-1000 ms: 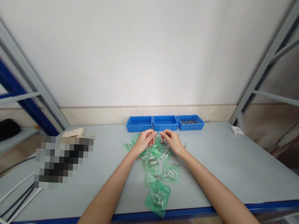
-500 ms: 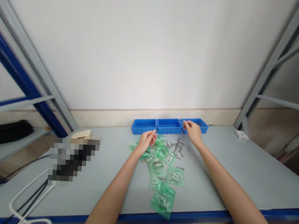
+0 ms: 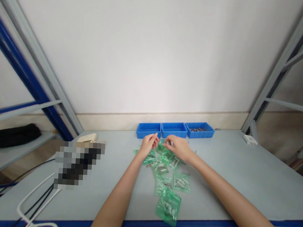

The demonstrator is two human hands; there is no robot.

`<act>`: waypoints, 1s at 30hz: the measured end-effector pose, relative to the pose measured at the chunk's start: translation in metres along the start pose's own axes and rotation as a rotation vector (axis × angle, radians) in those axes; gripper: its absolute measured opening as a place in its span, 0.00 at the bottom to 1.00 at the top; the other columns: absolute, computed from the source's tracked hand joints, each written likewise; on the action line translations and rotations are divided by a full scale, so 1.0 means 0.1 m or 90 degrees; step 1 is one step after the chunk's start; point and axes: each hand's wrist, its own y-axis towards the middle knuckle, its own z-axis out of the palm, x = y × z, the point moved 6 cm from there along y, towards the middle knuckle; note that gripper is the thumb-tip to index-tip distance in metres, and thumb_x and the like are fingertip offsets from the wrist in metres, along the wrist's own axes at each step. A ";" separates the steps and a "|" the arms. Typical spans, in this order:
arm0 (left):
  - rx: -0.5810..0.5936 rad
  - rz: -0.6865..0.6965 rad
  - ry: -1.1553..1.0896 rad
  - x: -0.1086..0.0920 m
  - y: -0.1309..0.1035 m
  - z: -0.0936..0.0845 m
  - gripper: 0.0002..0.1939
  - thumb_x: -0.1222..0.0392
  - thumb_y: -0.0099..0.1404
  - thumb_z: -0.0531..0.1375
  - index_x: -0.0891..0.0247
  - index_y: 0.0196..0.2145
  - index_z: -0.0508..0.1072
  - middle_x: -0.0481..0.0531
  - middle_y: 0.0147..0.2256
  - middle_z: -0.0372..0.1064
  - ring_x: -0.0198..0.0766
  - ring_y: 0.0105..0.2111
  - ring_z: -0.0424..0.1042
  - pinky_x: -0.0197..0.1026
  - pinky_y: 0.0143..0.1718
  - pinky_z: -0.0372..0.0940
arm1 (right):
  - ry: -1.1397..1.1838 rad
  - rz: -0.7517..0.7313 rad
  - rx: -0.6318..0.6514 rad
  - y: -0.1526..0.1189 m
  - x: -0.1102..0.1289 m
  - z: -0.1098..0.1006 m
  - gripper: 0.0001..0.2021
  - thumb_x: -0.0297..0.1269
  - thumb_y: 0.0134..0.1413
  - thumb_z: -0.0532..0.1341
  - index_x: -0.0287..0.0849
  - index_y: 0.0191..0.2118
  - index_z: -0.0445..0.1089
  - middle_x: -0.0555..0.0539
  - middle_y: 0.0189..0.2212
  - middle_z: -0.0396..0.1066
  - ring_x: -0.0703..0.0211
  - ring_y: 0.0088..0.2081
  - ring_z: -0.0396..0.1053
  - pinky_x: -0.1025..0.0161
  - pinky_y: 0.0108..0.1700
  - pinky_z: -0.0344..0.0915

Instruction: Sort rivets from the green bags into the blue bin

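My left hand [image 3: 148, 144] hovers over the green plastic bags with its fingers curled together; what they hold, if anything, is hidden. Close to its right, my right hand [image 3: 178, 146] points its bent fingers toward it, thumb and fingertips slightly apart with nothing visible between them. Under and in front of both hands lie several green bags [image 3: 168, 206] with metal parts inside. Loose screws lie on the table beneath my right hand, which mostly covers them. Small dark metal parts fill the bottom of the right blue bin [image 3: 201, 134].
Two more blue bins, the left [image 3: 148, 135] and the middle [image 3: 174, 134], stand beside it along the wall. White and black cables [image 3: 30, 202] run over the table [image 3: 101, 179] at left, near a cream-coloured box [image 3: 87, 137]. A white block [image 3: 249, 140] sits far right.
My right hand has moved left from the right bin to beside my left hand, uncovering the bin's metal parts and covering the loose screws. My left hand stays over the bags.
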 end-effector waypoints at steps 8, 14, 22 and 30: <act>-0.025 -0.001 0.002 0.02 0.01 -0.07 0.26 0.37 0.56 0.52 0.65 0.21 0.66 0.45 0.13 0.60 0.28 0.12 0.57 0.32 0.15 0.52 | -0.022 -0.104 0.093 -0.12 0.57 0.49 0.08 0.40 0.53 0.60 0.40 0.33 0.70 0.45 0.26 0.67 0.57 0.29 0.65 0.64 0.27 0.51; -0.013 0.006 0.012 0.03 -0.01 -0.01 0.25 0.39 0.57 0.52 0.65 0.21 0.66 0.45 0.14 0.60 0.29 0.12 0.57 0.33 0.15 0.52 | -0.058 -0.141 0.120 -0.19 0.51 0.54 0.06 0.36 0.56 0.57 0.41 0.33 0.69 0.47 0.27 0.65 0.58 0.33 0.64 0.63 0.33 0.54; 0.002 0.009 0.037 0.03 -0.03 0.01 0.24 0.41 0.59 0.52 0.65 0.21 0.66 0.44 0.14 0.59 0.29 0.13 0.57 0.33 0.16 0.52 | 0.066 -0.134 0.080 -0.16 0.51 0.42 0.07 0.35 0.54 0.56 0.39 0.30 0.68 0.47 0.25 0.64 0.58 0.30 0.62 0.62 0.32 0.57; 0.194 -0.037 -0.012 0.03 -0.10 0.32 0.26 0.36 0.58 0.51 0.66 0.27 0.67 0.46 0.16 0.64 0.29 0.12 0.60 0.32 0.15 0.52 | 0.620 0.181 -0.134 -0.02 -0.26 0.11 0.11 0.42 0.43 0.61 0.41 0.29 0.63 0.49 0.24 0.68 0.62 0.24 0.66 0.63 0.31 0.64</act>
